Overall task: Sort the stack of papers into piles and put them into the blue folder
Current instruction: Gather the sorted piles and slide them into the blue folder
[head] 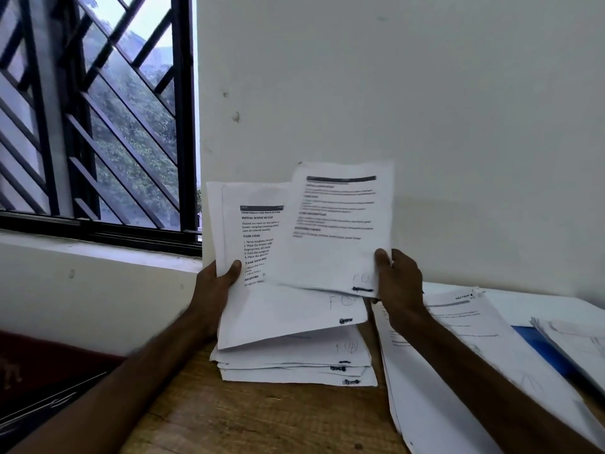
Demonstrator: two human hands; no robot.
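My left hand [216, 283] grips the left edge of a stack of printed papers [262, 316], lifted and tilted up above the table. A single printed sheet [334, 237], blurred, is raised in front of that stack, and my right hand [397, 283] pinches its lower right corner. Several more sheets [294, 368] lie flat on the wooden table under the held stack. To the right lies a second pile of papers [458, 362]. Part of the blue folder [543, 352] shows at the far right, between that pile and another pile on top of it.
The wooden table [229, 417] meets a white wall [425, 109] at the back. A barred window [98, 126] and its sill are at the left. Some more papers [576, 335] overlap the folder at the right edge. A dark red object [49, 365] lies at lower left.
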